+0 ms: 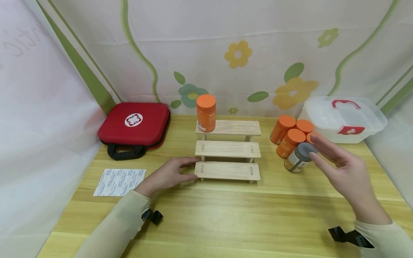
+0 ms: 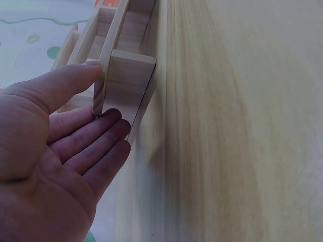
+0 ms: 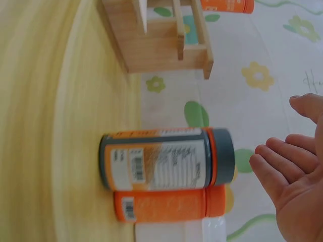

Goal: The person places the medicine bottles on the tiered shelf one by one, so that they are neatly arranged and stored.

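Note:
A three-step wooden rack [image 1: 227,148] stands mid-table, with one orange-lidded bottle [image 1: 205,113] on the left end of its top step. My left hand [image 1: 171,173] lies with straight fingers against the left end of the lowest step [image 2: 123,83]. My right hand [image 1: 338,165] hovers open, palm toward a grey-lidded jar [image 1: 298,157], just above and right of it, not touching. In the right wrist view the grey-lidded jar [image 3: 166,159] stands in front of an orange bottle [image 3: 169,205], with my fingers [image 3: 282,161] apart from its lid. Several orange bottles [image 1: 290,134] cluster behind the jar.
A red first-aid pouch [image 1: 134,125] lies at the back left and a white patterned sheet [image 1: 120,182] at the front left. A clear plastic box with a red handle [image 1: 343,118] sits at the back right. Cloth walls close in the wooden table [image 1: 226,215].

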Demonstrator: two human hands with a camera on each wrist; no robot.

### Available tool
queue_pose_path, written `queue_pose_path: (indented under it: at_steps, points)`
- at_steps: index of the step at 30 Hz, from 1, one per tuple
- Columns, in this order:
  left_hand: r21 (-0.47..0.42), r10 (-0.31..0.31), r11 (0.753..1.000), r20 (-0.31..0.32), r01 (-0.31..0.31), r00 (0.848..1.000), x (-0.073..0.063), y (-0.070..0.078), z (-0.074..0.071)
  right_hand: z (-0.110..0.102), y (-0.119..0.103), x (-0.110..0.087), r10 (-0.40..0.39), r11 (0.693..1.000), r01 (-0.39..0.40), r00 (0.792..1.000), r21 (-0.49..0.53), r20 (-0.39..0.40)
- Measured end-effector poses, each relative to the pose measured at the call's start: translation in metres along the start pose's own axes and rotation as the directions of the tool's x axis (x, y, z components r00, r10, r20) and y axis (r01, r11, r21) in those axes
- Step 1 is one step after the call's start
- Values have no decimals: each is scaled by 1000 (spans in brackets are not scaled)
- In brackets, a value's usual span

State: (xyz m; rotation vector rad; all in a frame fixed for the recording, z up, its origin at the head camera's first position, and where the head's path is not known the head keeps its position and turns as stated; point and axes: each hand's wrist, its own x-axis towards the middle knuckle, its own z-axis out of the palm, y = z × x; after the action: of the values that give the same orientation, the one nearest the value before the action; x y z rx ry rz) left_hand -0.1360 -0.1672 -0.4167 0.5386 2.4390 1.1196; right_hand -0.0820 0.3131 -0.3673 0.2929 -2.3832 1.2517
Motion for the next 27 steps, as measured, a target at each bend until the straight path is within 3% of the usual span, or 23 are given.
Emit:
queue_pose_path:
  at_steps: [8,12,19,27]
  points:
    - [-3,-5,1000,7,5,1000,1,0,0,-9,16,-12,49,999,-49,998,16,-28]
    - [0,-1,1000,7,1,1000,1,-1,0,-11,25,-17,113,993,-113,993,31,-18]
    - [1,-6,1000,5,6,1000,2,-3,0,-11,41,-23,259,965,-260,965,34,41]
    - [-2,-3,1000,7,3,1000,1,-1,0,-6,49,-23,314,949,-315,947,16,65]
